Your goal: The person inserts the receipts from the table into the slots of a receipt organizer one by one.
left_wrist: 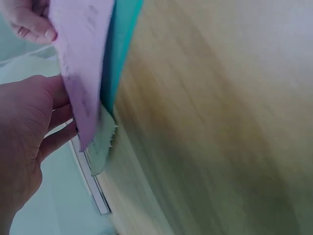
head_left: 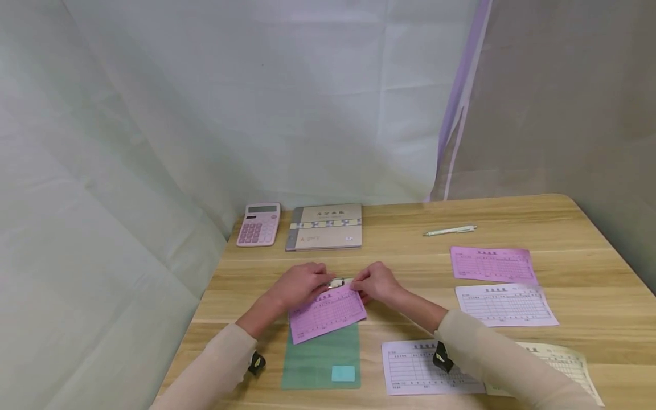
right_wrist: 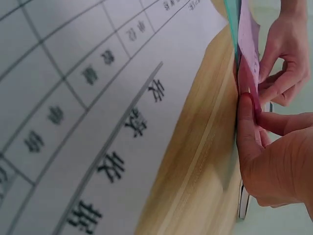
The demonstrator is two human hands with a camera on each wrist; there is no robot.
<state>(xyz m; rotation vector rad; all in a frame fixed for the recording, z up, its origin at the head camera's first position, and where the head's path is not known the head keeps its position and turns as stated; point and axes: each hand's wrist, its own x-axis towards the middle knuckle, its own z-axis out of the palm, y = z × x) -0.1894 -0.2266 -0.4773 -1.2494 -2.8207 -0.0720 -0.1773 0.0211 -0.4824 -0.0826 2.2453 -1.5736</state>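
Note:
A pink receipt slip (head_left: pixel 328 316) lies tilted over the upper part of a green clipboard (head_left: pixel 312 364), close below its metal clip (head_left: pixel 336 283). My right hand (head_left: pixel 378 283) pinches the slip's upper right corner between thumb and forefinger. At the slip's upper left edge, my left hand (head_left: pixel 302 283) holds it with bent fingers. In the left wrist view those fingers reach behind the pink slip (left_wrist: pixel 83 63), and the clipboard's rounded corner (left_wrist: pixel 103 142) shows beyond it. The right wrist view has both hands close together along the top edge of the slip (right_wrist: pixel 249 54).
A pink calculator (head_left: pixel 258 225) and a ledger book (head_left: pixel 325 228) stand at the back, with a pen (head_left: pixel 450 230) to their right. On the right lie pink slips (head_left: pixel 492 265), white slips (head_left: pixel 504 304), more white slips (head_left: pixel 410 370) and yellowish slips (head_left: pixel 564 364) partly under the right sleeve.

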